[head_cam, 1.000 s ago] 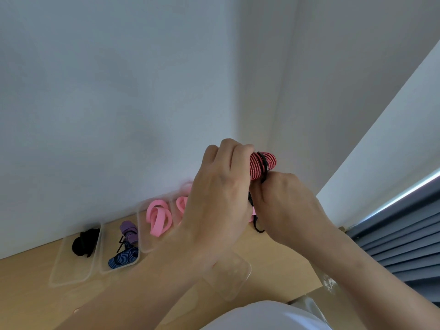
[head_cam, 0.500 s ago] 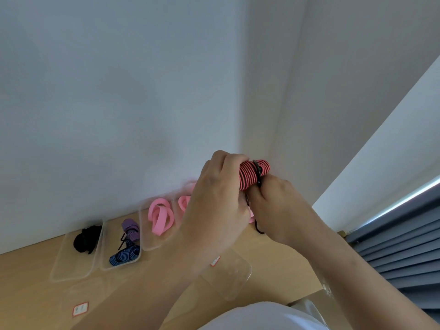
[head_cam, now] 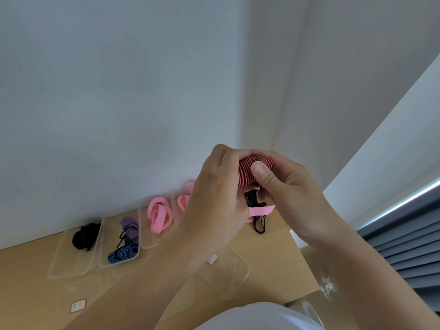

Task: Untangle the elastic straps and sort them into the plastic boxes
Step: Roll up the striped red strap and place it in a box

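Head view: I hold the red strap (head_cam: pixel 247 171) up off the table (head_cam: pixel 273 253), above the boxes (head_cam: pixel 69 265), to see it closely. Left hand (head_cam: pixel 214 194) wraps the coil so it can't spring loose; right hand (head_cam: pixel 292 194) pinches it, thumb on top (pink straps (head_cam: pixel 158 214) already boxed).

1. You wear the only camera on your head; it looks forward and down over your white top (head_cam: pixel 257 316) at the frame's bottom edge.
2. The wide lens sits close to your left hand (head_cam: pixel 214 194) and right hand (head_cam: pixel 292 194), which grip a red striped strap roll (head_cam: pixel 247 171) at mid-frame.
3. Beyond them, farther off, lie the wooden table (head_cam: pixel 273 246) and its row of plastic boxes (head_cam: pixel 58 258) against the white wall (head_cam: pixel 119 91), which takes up the upper half.
4. Grey blinds (head_cam: pixel 404 253) close the frame's lower right.
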`<state>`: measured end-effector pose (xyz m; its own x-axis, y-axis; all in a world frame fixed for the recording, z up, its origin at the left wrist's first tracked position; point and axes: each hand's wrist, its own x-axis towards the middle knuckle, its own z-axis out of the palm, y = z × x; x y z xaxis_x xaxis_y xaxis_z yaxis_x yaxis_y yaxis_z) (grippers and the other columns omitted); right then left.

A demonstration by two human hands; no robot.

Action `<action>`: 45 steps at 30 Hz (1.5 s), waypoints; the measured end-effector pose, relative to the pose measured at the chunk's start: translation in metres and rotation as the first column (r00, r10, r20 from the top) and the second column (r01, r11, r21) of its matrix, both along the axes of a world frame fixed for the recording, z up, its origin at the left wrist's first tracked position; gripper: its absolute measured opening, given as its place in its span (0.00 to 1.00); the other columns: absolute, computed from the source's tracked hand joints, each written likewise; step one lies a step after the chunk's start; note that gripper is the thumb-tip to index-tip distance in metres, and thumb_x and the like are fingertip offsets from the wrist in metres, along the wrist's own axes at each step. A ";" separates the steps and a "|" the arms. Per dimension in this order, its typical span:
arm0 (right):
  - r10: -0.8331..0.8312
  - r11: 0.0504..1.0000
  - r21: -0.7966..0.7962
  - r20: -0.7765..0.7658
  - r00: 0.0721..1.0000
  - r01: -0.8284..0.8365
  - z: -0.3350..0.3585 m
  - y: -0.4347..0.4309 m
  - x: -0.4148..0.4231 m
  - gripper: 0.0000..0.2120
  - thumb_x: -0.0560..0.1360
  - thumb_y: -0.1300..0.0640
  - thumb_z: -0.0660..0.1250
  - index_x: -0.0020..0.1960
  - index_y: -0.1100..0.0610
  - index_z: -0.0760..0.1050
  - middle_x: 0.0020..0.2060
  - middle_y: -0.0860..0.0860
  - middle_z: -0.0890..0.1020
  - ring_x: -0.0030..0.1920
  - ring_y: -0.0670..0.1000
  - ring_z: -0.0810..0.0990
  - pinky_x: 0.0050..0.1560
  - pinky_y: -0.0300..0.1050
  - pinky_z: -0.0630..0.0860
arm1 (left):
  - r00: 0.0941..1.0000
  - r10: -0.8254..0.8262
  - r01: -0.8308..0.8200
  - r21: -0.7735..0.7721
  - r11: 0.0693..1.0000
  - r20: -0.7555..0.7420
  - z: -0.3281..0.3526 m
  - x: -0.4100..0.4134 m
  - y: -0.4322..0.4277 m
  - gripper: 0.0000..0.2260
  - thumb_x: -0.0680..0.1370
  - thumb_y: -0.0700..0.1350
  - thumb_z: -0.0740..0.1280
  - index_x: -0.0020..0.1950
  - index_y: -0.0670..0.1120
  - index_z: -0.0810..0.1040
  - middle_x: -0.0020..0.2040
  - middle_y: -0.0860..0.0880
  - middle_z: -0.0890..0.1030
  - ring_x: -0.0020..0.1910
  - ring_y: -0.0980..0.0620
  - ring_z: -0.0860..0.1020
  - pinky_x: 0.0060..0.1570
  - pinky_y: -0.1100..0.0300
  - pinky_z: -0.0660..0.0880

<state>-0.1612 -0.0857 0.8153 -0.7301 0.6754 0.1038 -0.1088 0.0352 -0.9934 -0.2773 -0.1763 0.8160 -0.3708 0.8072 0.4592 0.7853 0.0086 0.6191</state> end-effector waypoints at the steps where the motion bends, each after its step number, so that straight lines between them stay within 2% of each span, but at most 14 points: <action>1: -0.009 1.000 0.024 -0.003 1.000 0.009 0.002 0.000 0.000 0.16 0.77 0.51 0.65 0.59 0.59 0.80 0.39 0.46 0.83 0.36 0.42 0.80 0.38 0.33 0.74 | 1.000 -0.002 0.003 0.022 1.000 -0.013 0.000 -0.001 0.000 0.26 0.70 0.27 0.65 0.66 0.44 0.77 0.55 0.47 0.76 0.52 0.52 0.76 0.48 0.68 0.72; 7: -0.006 0.997 0.075 0.016 1.000 0.004 0.002 0.001 -0.002 0.10 0.81 0.53 0.65 0.57 0.56 0.82 0.39 0.49 0.83 0.36 0.44 0.80 0.36 0.36 0.75 | 0.998 -0.057 0.058 0.030 0.998 -0.015 -0.002 -0.010 -0.006 0.26 0.71 0.27 0.67 0.67 0.44 0.77 0.55 0.49 0.75 0.51 0.57 0.75 0.48 0.70 0.72; 10: 0.007 0.998 -0.063 0.031 0.999 -0.005 -0.003 0.002 -0.002 0.15 0.78 0.49 0.64 0.57 0.57 0.82 0.44 0.55 0.85 0.37 0.49 0.83 0.33 0.41 0.77 | 0.993 -0.112 0.113 -0.024 0.993 0.040 -0.004 -0.015 -0.009 0.23 0.75 0.34 0.71 0.68 0.48 0.76 0.54 0.52 0.75 0.49 0.58 0.75 0.46 0.70 0.72; 13: 0.077 0.965 -0.252 -0.002 0.997 -0.074 -0.005 0.009 -0.003 0.19 0.78 0.48 0.64 0.58 0.61 0.82 0.50 0.60 0.85 0.44 0.53 0.84 0.41 0.41 0.80 | 0.969 -0.105 0.099 0.035 0.994 0.225 -0.013 -0.020 -0.014 0.20 0.75 0.42 0.75 0.66 0.48 0.76 0.55 0.53 0.81 0.53 0.57 0.80 0.52 0.61 0.78; 17: 0.099 0.922 -0.378 0.010 0.995 -0.088 -0.009 0.006 -0.017 0.18 0.78 0.49 0.65 0.56 0.61 0.84 0.49 0.60 0.86 0.47 0.57 0.86 0.40 0.41 0.81 | 0.749 -0.042 -0.056 0.127 0.990 0.661 -0.026 -0.027 -0.018 0.17 0.76 0.39 0.75 0.62 0.49 0.76 0.52 0.49 0.85 0.49 0.53 0.84 0.50 0.58 0.81; 20: 0.110 0.919 -0.384 0.030 0.994 -0.090 -0.014 -0.003 -0.025 0.15 0.77 0.50 0.66 0.53 0.58 0.85 0.47 0.59 0.86 0.46 0.58 0.87 0.41 0.41 0.81 | 0.609 -0.054 -0.062 0.115 0.991 0.791 -0.032 -0.035 -0.026 0.15 0.78 0.43 0.72 0.64 0.48 0.78 0.53 0.47 0.85 0.51 0.49 0.84 0.52 0.52 0.81; 23: 0.112 0.929 -0.361 0.071 0.991 -0.079 -0.019 -0.010 -0.028 0.14 0.77 0.49 0.66 0.53 0.55 0.86 0.47 0.57 0.86 0.47 0.57 0.86 0.43 0.42 0.81 | 0.459 -0.075 -0.028 0.099 0.995 0.885 -0.033 -0.042 -0.038 0.14 0.79 0.47 0.71 0.64 0.48 0.80 0.51 0.46 0.85 0.45 0.49 0.83 0.44 0.53 0.79; 27: 0.182 0.919 -0.365 0.055 0.982 -0.151 -0.023 -0.017 -0.029 0.16 0.78 0.52 0.66 0.63 0.57 0.82 0.57 0.62 0.84 0.53 0.59 0.83 0.55 0.48 0.81 | 0.468 -0.097 -0.045 0.133 0.990 0.878 -0.032 -0.049 -0.049 0.11 0.81 0.39 0.69 0.63 0.50 0.81 0.51 0.44 0.83 0.41 0.50 0.83 0.46 0.55 0.80; 30: 0.185 0.901 -0.399 0.007 0.983 -0.167 -0.022 -0.018 -0.026 0.19 0.76 0.57 0.68 0.66 0.59 0.79 0.60 0.61 0.83 0.57 0.61 0.83 0.57 0.49 0.81 | 0.503 -0.159 -0.004 0.187 0.982 0.849 -0.031 -0.049 -0.058 0.14 0.81 0.35 0.68 0.64 0.49 0.81 0.60 0.45 0.83 0.51 0.50 0.84 0.53 0.58 0.80; 35: 0.097 0.895 -0.430 -0.066 0.993 -0.116 -0.022 -0.018 -0.018 0.20 0.72 0.62 0.70 0.63 0.61 0.79 0.56 0.59 0.84 0.51 0.55 0.84 0.56 0.48 0.82 | 0.654 -0.064 -0.038 0.117 0.992 0.754 -0.030 -0.038 -0.066 0.15 0.76 0.37 0.73 0.62 0.46 0.82 0.58 0.47 0.85 0.57 0.46 0.83 0.62 0.46 0.78; 37: 0.061 0.884 -0.458 -0.071 0.996 -0.087 -0.023 -0.021 -0.016 0.20 0.70 0.60 0.72 0.62 0.63 0.80 0.55 0.60 0.85 0.52 0.55 0.85 0.58 0.49 0.81 | 0.700 0.045 -0.106 0.041 0.994 0.713 -0.031 -0.026 -0.070 0.15 0.73 0.41 0.76 0.58 0.50 0.82 0.55 0.51 0.86 0.54 0.50 0.84 0.58 0.49 0.80; 40: 0.068 0.898 -0.437 0.002 0.998 -0.060 -0.033 -0.029 -0.012 0.19 0.71 0.57 0.72 0.60 0.63 0.82 0.54 0.60 0.85 0.56 0.58 0.84 0.62 0.52 0.79 | 0.694 0.190 -0.206 -0.061 0.977 0.694 -0.042 -0.005 -0.078 0.17 0.69 0.48 0.78 0.57 0.52 0.82 0.51 0.54 0.86 0.50 0.52 0.85 0.49 0.50 0.83; 42: 0.096 0.888 -0.453 0.012 0.995 -0.080 -0.043 -0.035 -0.010 0.16 0.73 0.58 0.71 0.59 0.63 0.82 0.52 0.60 0.86 0.54 0.58 0.85 0.57 0.50 0.81 | 0.678 0.266 -0.267 -0.107 0.958 0.685 -0.052 0.007 -0.082 0.18 0.69 0.47 0.79 0.57 0.51 0.81 0.51 0.54 0.86 0.49 0.51 0.85 0.51 0.46 0.83; 45: 0.101 0.859 -0.503 -0.016 0.995 -0.095 -0.059 -0.048 -0.010 0.12 0.75 0.63 0.70 0.57 0.65 0.81 0.43 0.52 0.88 0.42 0.49 0.86 0.40 0.38 0.80 | 0.677 0.391 -0.366 -0.177 0.914 0.624 -0.065 0.020 -0.094 0.15 0.69 0.47 0.81 0.52 0.54 0.80 0.48 0.60 0.85 0.45 0.57 0.84 0.49 0.53 0.82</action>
<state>-0.1711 -0.1336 0.7565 -0.7946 0.5584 -0.2382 -0.0746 -0.4792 -0.8745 -0.2574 -0.2705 0.7514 -0.8397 0.5425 -0.0240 0.1328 0.2480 0.9596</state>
